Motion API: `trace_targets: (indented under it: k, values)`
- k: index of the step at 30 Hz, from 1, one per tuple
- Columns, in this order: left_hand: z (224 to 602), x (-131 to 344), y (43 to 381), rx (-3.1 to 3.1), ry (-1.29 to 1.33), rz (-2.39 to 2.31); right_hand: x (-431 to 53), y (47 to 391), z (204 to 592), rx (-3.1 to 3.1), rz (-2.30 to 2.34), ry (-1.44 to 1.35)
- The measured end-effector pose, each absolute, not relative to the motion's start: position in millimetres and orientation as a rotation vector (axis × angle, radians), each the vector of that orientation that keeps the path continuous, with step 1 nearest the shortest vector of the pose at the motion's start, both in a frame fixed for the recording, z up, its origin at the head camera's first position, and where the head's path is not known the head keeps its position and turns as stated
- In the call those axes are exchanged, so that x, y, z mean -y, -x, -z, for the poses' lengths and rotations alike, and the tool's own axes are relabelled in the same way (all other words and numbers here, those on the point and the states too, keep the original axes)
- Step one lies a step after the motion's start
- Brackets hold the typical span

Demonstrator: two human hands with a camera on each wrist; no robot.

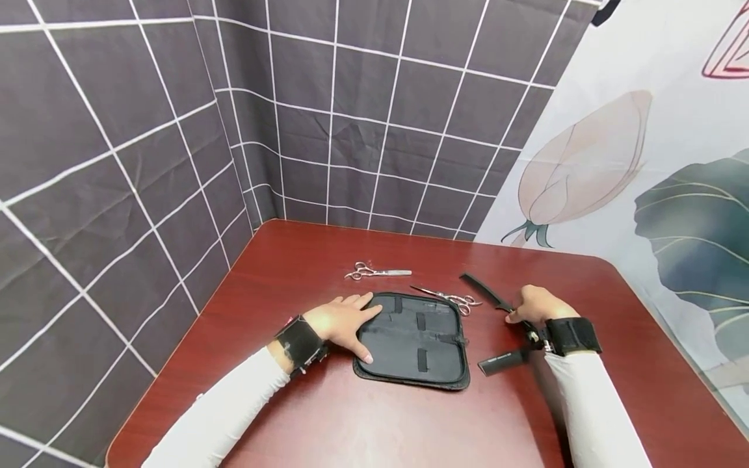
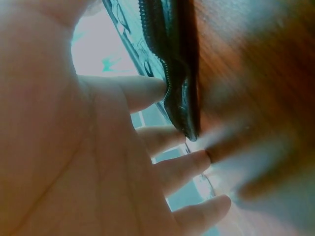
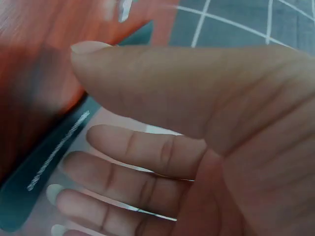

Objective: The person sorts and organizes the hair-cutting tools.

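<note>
A black zip case (image 1: 404, 348) lies opened flat on the table, with elastic loops inside. My left hand (image 1: 342, 323) rests over its left edge, fingers spread and thumb on the inner face. In the left wrist view, the case's zipper edge (image 2: 167, 73) runs beside the fingers. My right hand (image 1: 535, 307) is over a long black comb (image 1: 482, 288), part of which it hides. The right wrist view shows the comb's dark handle (image 3: 54, 152), with pale lettering, beyond the thumb and fingers. Thumb and fingertips stand apart there; contact with the comb is unclear.
Thinning scissors (image 1: 386, 273) lie behind the case, and hair scissors (image 1: 447, 298) lie by its far right corner. A second black comb (image 1: 497, 362) is right of the case, near my right wrist. Grey checked cloth (image 1: 374, 97) hangs behind the red-brown table (image 1: 292, 260).
</note>
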State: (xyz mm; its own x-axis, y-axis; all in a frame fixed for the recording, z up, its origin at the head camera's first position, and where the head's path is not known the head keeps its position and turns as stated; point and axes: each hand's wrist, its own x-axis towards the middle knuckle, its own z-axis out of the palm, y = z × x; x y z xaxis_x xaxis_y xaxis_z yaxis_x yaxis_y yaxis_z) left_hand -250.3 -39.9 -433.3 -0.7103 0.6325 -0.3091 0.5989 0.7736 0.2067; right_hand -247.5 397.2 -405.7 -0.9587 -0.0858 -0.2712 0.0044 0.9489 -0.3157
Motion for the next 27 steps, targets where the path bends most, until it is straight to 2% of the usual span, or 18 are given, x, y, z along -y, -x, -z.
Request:
trace_targets:
  k: [18,27]
  values:
    - [442.1,44.2,256.8,-2.597,-0.969,-0.15,-406.8,251.9,427.8,-2.835,0.481,0.161]
    - [436.9,41.9,275.5,-2.591,-1.002,-0.197,-410.0,259.7,421.2,-2.877,0.454,0.162]
